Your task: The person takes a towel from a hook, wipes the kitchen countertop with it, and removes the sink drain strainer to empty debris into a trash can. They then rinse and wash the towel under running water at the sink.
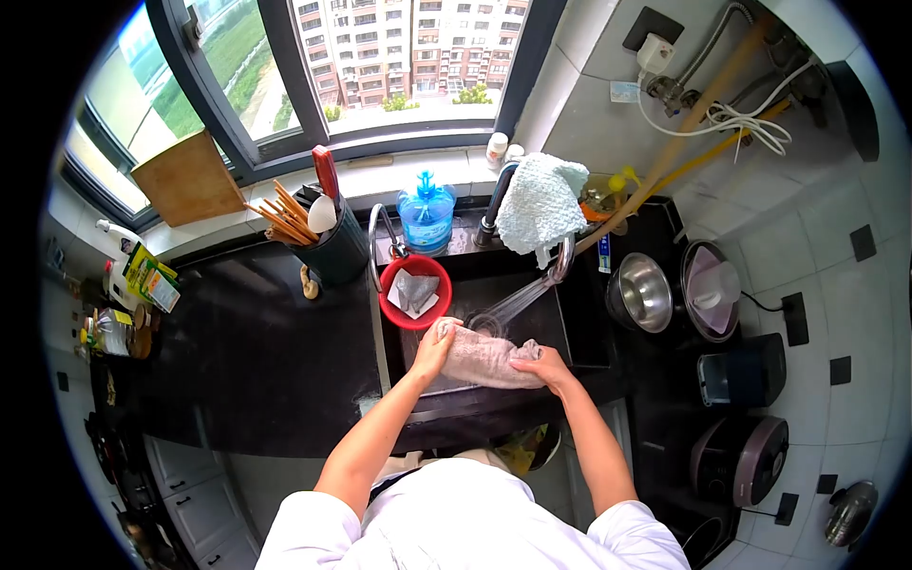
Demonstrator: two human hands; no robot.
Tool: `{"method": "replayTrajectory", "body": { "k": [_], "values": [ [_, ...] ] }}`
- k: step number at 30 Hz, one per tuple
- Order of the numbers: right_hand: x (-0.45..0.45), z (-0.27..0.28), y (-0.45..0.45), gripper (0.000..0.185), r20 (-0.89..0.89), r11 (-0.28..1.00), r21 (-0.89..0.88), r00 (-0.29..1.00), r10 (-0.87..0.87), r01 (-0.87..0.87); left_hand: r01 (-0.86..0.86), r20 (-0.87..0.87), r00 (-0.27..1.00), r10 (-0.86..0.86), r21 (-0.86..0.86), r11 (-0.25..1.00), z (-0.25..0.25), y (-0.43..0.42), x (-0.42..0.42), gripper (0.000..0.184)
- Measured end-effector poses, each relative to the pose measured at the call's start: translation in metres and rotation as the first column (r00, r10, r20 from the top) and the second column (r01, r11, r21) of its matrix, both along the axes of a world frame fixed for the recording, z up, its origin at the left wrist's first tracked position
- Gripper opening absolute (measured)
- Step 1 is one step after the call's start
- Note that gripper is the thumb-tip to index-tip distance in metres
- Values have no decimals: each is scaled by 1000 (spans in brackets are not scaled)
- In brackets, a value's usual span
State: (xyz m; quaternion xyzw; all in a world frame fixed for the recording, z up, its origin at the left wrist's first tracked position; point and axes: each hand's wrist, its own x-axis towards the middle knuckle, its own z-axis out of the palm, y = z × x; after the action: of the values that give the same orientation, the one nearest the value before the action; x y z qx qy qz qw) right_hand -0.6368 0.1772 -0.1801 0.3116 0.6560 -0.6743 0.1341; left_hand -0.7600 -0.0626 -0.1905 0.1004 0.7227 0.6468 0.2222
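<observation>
A pinkish cloth (484, 357) is stretched between my two hands over the front of the dark sink (594, 344). My left hand (435, 348) grips its left end, fingers wrapped round it. At the right end, my right hand (543, 366) holds the cloth bunched, thumb on top. Just beyond the cloth, water (518, 306) streams from the faucet (564, 261) into the sink. A red basin (440, 269) with grey and white cloth-like pieces inside sits at the sink's left, beyond my left hand. A pale textured cloth (541, 204) hangs over the faucet.
A blue pump bottle (426, 217) stands behind the sink. Left of it is a dark utensil holder (337, 249) with chopsticks. Metal bowls (644, 293) and a rice cooker (741, 461) stand on the right counter. A cutting board (188, 179) leans by the window.
</observation>
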Motion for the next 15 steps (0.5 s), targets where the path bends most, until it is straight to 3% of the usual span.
{"method": "replayTrajectory", "body": {
  "k": [2, 4, 5, 6, 8, 9, 10, 11, 12, 13, 14, 15],
  "values": [
    [2, -9, 2, 44, 5, 995, -49, 996, -89, 89, 18, 66, 997, -26, 113, 993, -5, 3, -1, 34],
    [0, 3, -13, 54, -91, 924, -234, 939, -331, 303, -4, 168, 985, -26, 175, 985, -17, 9, 4, 28],
    [-4, 6, -23, 60, -121, 859, -331, 885, -449, 391, -105, 349, 937, 17, 235, 966, -20, 14, 6, 25],
    [-5, 2, -33, 71, -172, 888, -324, 902, -395, 327, -215, 519, 853, 45, 272, 938, -21, 20, 8, 23],
    [-8, 20, -78, 72, -320, 959, -134, 905, -282, 251, -400, 749, 658, 75, 263, 878, -15, 39, 12, 21],
    [-10, 13, -100, 71, -454, 960, 172, 883, -122, 221, -412, 828, 556, -68, 346, 843, -22, 46, 13, 23],
    [-15, 6, -119, 70, -527, 859, 465, 847, 72, 216, -434, 869, 443, -220, 423, 796, -37, 54, 11, 25],
    [-17, 13, -134, 65, -434, 649, 735, 871, 228, 196, -438, 799, 407, -443, 597, 672, -65, 59, 16, 26],
    [-30, 26, -132, 30, -423, 495, 814, 894, 147, 304, -392, 516, 501, -694, 851, 350, -108, 61, 20, 29],
    [-43, 4, -116, 27, -414, 722, 598, 905, -95, 349, -270, 660, 671, -340, 644, 716, -79, 68, 29, 31],
    [-55, -18, -101, 25, -322, 853, 314, 891, -318, 418, -235, 571, 820, 44, 264, 936, -32, 74, 36, 34],
    [-58, -19, -94, 21, -345, 835, 65, 797, -495, 547, -202, 626, 774, 99, 96, 975, -4, 72, 37, 30]
  ]
}}
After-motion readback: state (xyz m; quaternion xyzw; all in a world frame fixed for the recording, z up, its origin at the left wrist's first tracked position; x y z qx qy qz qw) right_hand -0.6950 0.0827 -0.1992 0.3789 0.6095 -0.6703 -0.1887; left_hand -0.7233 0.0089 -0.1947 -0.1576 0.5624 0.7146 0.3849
